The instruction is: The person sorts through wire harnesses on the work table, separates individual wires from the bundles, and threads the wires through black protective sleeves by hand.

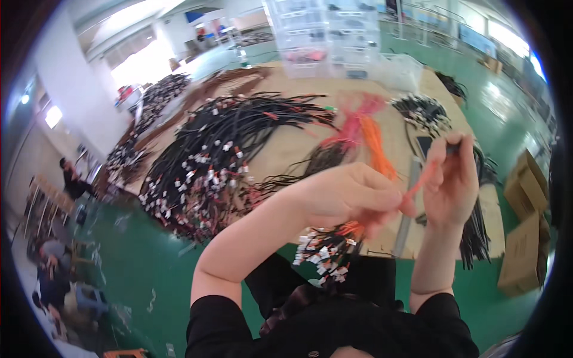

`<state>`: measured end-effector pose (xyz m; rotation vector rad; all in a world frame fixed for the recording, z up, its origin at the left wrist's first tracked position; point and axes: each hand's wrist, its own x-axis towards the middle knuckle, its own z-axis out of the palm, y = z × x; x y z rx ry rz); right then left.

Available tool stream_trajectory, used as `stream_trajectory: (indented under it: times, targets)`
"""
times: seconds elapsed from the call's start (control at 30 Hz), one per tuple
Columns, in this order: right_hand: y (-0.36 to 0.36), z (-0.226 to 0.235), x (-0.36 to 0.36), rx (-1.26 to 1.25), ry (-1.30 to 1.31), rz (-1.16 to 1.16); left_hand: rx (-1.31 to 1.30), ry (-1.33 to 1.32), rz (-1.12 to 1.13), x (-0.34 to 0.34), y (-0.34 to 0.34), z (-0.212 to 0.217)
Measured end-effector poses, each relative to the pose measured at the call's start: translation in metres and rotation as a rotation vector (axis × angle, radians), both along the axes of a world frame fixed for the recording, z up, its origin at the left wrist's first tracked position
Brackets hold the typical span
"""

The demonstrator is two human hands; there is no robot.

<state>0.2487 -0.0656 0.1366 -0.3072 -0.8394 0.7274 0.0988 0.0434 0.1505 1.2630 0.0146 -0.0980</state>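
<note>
Right of centre in the frame, our left hand [349, 197] is curled nearly shut, pinching one end of a thin orange wire [421, 177]. Our right hand [452, 179], just beside it, is raised with fingers half bent, its thumb and forefinger closed on the wire's upper end. Below the left hand hangs a bundle of dark cables with small white connectors [325, 253]. Across the tan worktable [286, 149], upper centre, lies a large tangled heap of glossy black wire harnesses [221, 155].
</note>
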Motion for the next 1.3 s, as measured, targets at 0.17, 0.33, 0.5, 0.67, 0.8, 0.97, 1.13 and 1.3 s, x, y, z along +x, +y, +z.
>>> stream_trajectory:
  times: [0.17,0.33,0.5,0.67,0.8,0.97,1.13,1.3]
  targets:
    - [-0.006,0.004,-0.008,0.013,-0.063,-0.039,0.027,0.030,0.114,-0.008,-0.010,0.007]
    - [-0.004,-0.007,-0.038,-0.083,-0.306,-0.130,0.439,-0.092,0.376,-0.013,-0.016,0.011]
    - [0.003,-0.016,-0.045,-0.050,-0.471,-0.273,0.653,-0.332,0.495,-0.014,-0.019,-0.003]
    - [0.001,-0.015,-0.037,-0.065,-0.357,-0.234,0.684,-0.256,0.510,-0.024,-0.023,0.003]
    - [0.004,-0.017,-0.046,-0.094,-0.343,-0.276,0.672,-0.177,0.530,-0.025,-0.021,-0.001]
    - [0.007,-0.012,-0.048,-0.059,-0.302,-0.281,0.573,-0.296,0.543,-0.022,-0.018,-0.012]
    - [0.002,-0.012,-0.038,-0.086,-0.271,-0.284,0.832,-0.386,0.582,-0.027,-0.019,-0.008]
    - [-0.001,-0.014,-0.041,-0.095,-0.179,-0.277,0.859,-0.338,0.601,-0.029,-0.018,-0.006]
